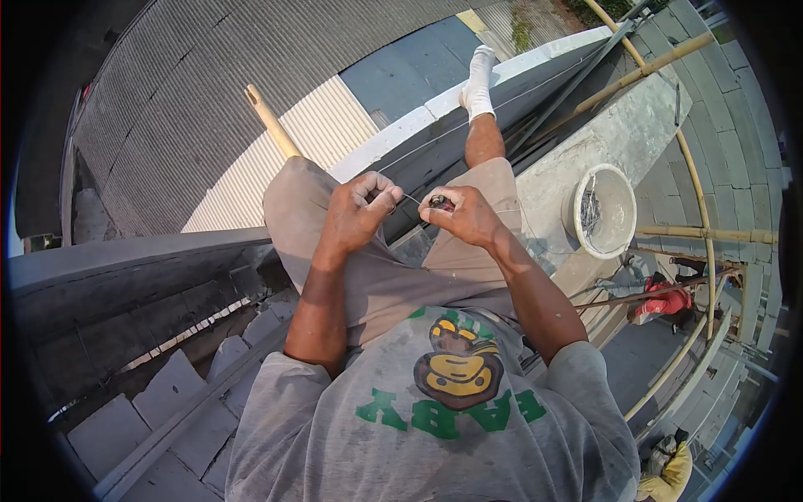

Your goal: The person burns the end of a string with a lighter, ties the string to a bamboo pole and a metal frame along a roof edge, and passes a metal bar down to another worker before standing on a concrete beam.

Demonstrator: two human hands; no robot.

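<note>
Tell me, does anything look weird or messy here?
Yes: the white cloth sock, by the pale concrete wall, has no shoe over it, which seems odd among building work. The round whitish plastic bucket looks grimy, probably just from use. I see no spill.

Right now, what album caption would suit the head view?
Left hand holds a thin wire leading toward a small dark object in the right hand, a whitish bucket to the right.

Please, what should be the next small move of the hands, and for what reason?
Perhaps bring the right hand, with its small dark-and-red object, slightly nearer to the left hand: a thin wire spans the gap between them, and the left fingers seem to pinch its other end.
</note>
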